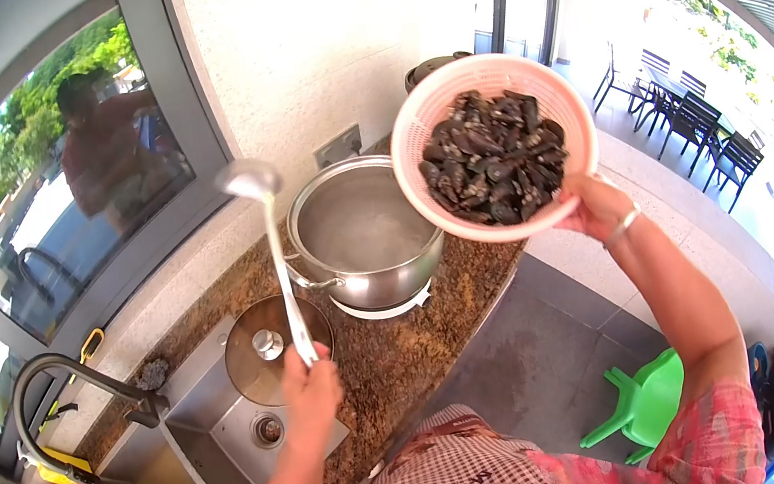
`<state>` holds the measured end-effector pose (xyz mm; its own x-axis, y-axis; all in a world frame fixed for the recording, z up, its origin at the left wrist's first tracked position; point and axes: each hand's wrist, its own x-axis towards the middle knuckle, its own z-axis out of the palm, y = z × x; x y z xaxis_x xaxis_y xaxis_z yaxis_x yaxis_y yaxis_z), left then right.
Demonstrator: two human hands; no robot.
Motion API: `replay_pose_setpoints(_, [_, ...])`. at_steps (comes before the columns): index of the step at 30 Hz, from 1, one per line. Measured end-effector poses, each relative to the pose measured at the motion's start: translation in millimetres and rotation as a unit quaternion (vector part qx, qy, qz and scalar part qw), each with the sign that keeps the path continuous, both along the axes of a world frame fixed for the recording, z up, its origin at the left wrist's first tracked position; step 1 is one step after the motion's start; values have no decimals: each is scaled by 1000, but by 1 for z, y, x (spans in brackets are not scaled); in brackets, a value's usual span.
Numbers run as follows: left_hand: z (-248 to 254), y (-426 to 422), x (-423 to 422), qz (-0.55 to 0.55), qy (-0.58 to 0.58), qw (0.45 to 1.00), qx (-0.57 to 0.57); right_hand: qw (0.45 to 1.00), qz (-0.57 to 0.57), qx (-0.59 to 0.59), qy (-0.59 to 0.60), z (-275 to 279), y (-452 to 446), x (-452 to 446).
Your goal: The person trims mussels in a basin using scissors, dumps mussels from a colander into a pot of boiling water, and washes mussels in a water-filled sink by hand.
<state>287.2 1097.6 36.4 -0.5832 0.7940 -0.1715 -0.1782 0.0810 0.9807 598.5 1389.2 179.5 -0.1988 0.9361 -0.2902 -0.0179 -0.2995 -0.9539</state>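
Note:
My left hand is closed around the handle of a metal ladle, its bowl up near the window frame. Gripped at the rim by my right hand is a pink colander, tilted toward me. Dark shellfish that look like mussels fill its bottom. Between the two hands stands a steel pot with cloudy liquid inside. The colander overlaps the pot's right rim in view; the gap between them is unclear. Below the ladle, a glass lid lies across the sink's edge.
A double sink with a dark faucet is at left. The pot stands on a white base on the granite counter, beside a wall socket. A green stool is on the floor at right; chairs stand outside.

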Motion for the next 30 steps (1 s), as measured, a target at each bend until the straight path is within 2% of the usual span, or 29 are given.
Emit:
replay_pose_setpoints(1, [-2,-7,-10,44,132,990,-31,999,22,23,-15,1,14,-10])
replay_pose_setpoints(6, [55,-31,1,54,282,958,9,989,109,49,-83,6,64,-65])
replay_pose_setpoints(9, [60,-35,0,-9,280,959,-48,980,151,67,-111,4,85,-97])
replay_pose_setpoints(14, [42,-30,-2,-2,304,951,-55,951,186,107,-221,-1,103,-145])
replay_pose_setpoints(21, [29,-24,-8,0,320,946,-50,886,223,184,-362,24,75,-191])
replay_pose_setpoints(25, [29,-20,-8,-22,297,950,-96,868,222,250,-367,38,62,-201])
replay_pose_setpoints(26, [27,-19,-8,-23,300,949,-91,849,214,265,-404,43,57,-204])
replay_pose_setpoints(29, [22,-15,-9,-31,317,945,-74,723,239,409,-503,34,89,-213])
replay_pose_setpoints(30, [23,-15,-8,-35,325,942,-71,712,215,438,-505,36,81,-214])
